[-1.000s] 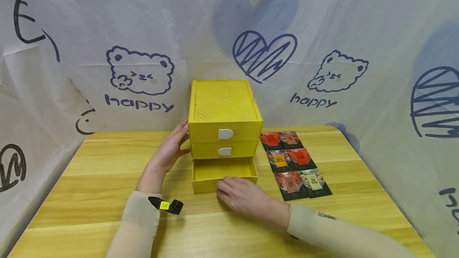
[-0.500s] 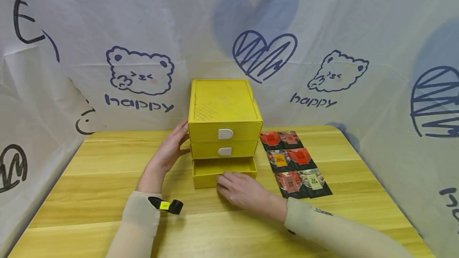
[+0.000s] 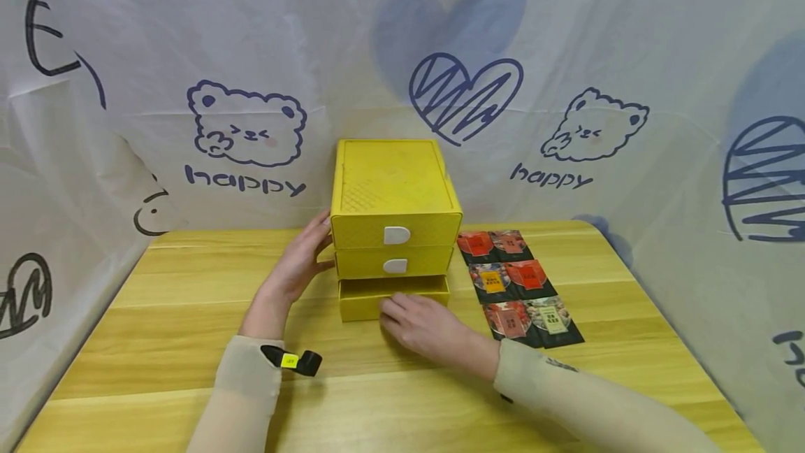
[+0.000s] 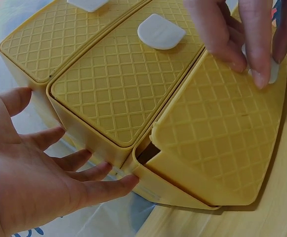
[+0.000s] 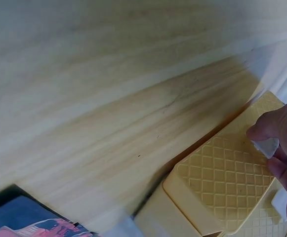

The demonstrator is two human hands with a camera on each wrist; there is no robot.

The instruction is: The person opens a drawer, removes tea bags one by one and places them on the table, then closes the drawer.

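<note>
A yellow three-drawer box (image 3: 396,177) with a waffle-patterned front stands at the back of the table. Its bottom drawer (image 3: 360,310) is pulled partway out, and the part of its inside that shows is bare. My right hand (image 3: 418,327) pinches the white handle (image 5: 266,147) of that drawer between thumb and fingers, seen in the right wrist view. With fingers spread and fairly straight, my left hand (image 4: 49,168) rests its fingertips against the box's left side. The upper drawer (image 3: 361,232) and middle drawer (image 3: 361,264) are closed, each with a white tab handle.
Several dark flat packets (image 3: 516,285) with red, orange and pale green labels lie in rows right of the box. Behind the wooden table (image 3: 170,341) hangs a pale cloth (image 3: 352,33) printed with bears and hearts.
The bottom drawer has slid further back into the box, my right hand moving with it on the handle. My left hand has stayed on the box's side.
</note>
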